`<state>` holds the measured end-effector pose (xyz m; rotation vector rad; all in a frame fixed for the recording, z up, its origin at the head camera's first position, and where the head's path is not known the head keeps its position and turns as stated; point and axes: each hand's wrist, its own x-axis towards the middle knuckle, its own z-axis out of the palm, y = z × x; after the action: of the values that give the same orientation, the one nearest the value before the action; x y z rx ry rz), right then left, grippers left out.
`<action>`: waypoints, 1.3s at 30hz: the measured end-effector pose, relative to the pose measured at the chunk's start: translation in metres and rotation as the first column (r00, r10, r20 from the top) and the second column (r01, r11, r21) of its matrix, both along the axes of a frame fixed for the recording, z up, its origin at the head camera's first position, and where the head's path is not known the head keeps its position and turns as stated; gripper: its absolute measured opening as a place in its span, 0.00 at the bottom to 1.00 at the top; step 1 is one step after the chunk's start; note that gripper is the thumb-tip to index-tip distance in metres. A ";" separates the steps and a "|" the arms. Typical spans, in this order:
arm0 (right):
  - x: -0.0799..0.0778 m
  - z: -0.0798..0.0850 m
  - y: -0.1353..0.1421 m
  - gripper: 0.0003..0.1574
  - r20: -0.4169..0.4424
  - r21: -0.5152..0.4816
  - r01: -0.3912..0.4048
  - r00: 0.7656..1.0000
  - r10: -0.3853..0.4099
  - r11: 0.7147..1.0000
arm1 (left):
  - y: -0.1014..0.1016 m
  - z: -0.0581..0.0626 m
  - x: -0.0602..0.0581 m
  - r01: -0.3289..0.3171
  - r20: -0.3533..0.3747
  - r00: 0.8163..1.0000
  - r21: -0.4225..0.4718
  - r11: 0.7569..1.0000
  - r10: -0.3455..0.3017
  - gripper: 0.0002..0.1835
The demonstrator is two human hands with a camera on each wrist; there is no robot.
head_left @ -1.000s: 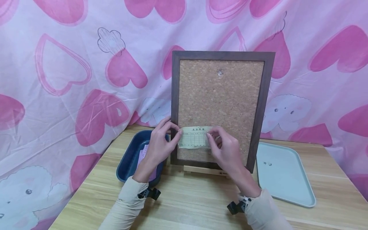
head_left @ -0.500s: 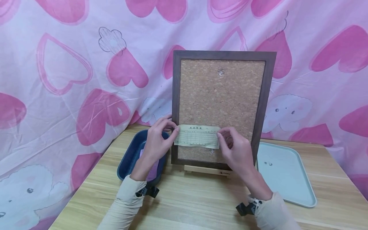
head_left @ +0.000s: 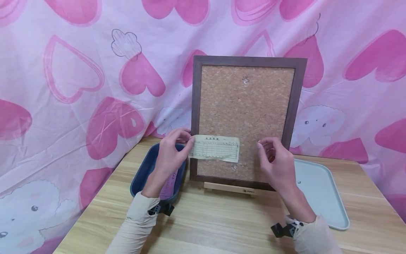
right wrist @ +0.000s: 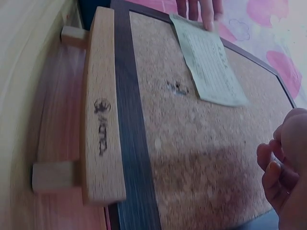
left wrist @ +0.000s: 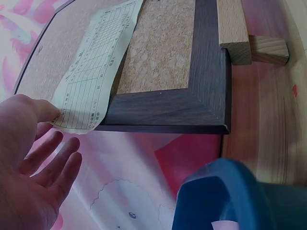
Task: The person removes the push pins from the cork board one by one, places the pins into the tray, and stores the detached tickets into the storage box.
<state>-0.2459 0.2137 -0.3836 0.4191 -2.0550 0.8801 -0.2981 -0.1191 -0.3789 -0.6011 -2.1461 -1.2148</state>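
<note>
A pale green printed paper slip lies crosswise over the lower left of a framed corkboard. My left hand pinches its left end between thumb and forefinger, at the frame's left side; the other fingers spread below in the left wrist view. The slip's right end is free. My right hand is apart from it, before the lower right cork, thumb and forefinger together. A tiny pale glint shows at those fingertips; I cannot tell what it is. Small clear shiny bits sit on the cork just below the slip.
The corkboard stands on a wooden easel. Left of it is a dark blue bin holding purple paper. A pale tray with a small shiny bit lies right. A heart-printed cloth hangs behind the wooden table.
My right hand has let go of the slip's right end and moved right. The left hand has drawn the slip slightly left, so its left end overlaps the frame.
</note>
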 end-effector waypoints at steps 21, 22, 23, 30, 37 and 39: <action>0.019 -0.016 0.065 0.07 -0.005 -0.032 0.076 0.997 -0.076 0.997 | -0.023 0.003 -0.007 -0.061 -0.014 0.998 -0.004 0.998 0.061 0.06; 0.020 -0.017 0.069 0.07 0.001 -0.038 0.077 0.997 -0.077 0.996 | -0.025 0.004 -0.007 -0.064 -0.017 0.998 -0.002 0.998 0.064 0.06; 0.021 -0.018 0.074 0.08 0.002 -0.041 0.079 0.997 -0.079 0.996 | -0.027 0.004 -0.008 -0.069 -0.020 0.997 -0.001 0.998 0.069 0.06; 0.027 -0.028 0.102 0.09 0.044 -0.033 0.141 0.989 -0.139 0.990 | -0.034 0.006 -0.013 -0.084 -0.015 0.996 0.001 0.996 0.084 0.06; 0.026 -0.038 0.117 0.08 0.132 -0.010 0.196 0.972 -0.194 0.980 | -0.038 0.005 -0.014 -0.075 -0.015 0.997 0.021 0.997 0.076 0.06; 0.025 -0.040 0.120 0.07 0.159 -0.002 0.211 0.965 -0.208 0.978 | -0.039 0.005 -0.013 -0.071 -0.011 0.997 0.022 0.997 0.071 0.06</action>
<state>-0.2211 0.3340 -0.4237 0.1202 -2.1868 0.8251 -0.3112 -0.1585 -0.3739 -0.5168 -2.1237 -1.1915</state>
